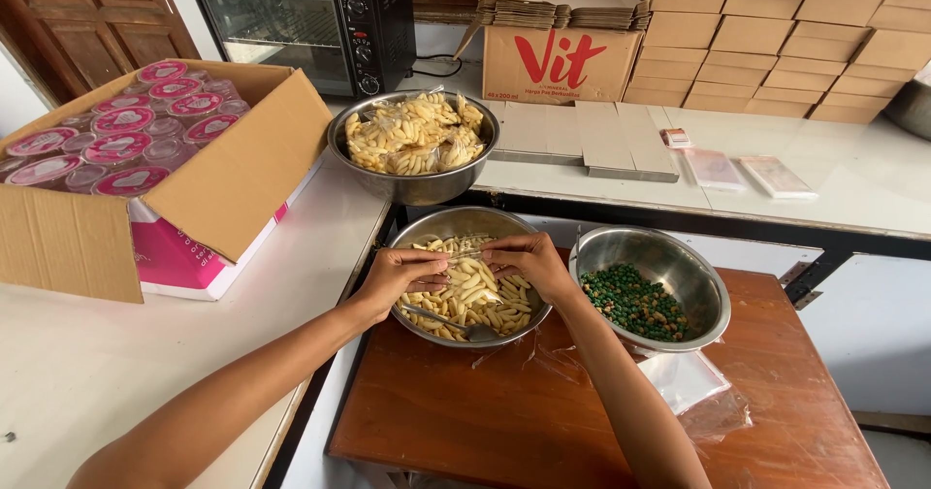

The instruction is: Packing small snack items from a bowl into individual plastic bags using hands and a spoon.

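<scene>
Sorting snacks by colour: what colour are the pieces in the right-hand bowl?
Mostly dark green pieces, some brown; head view.

White counters [853,174] flank a brown wooden table [543,421]; wooden door [92,9] behind.

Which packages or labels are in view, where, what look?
Open box: left counter, brown, full of pink-lidded cups.
Printed carton: back counter, brown, red lettering.
Flat box stack: back right, plain brown.
Filled bags: upper steel bowl, clear, pale snacks.
Clear bag: in both hands, over the middle bowl.
</scene>
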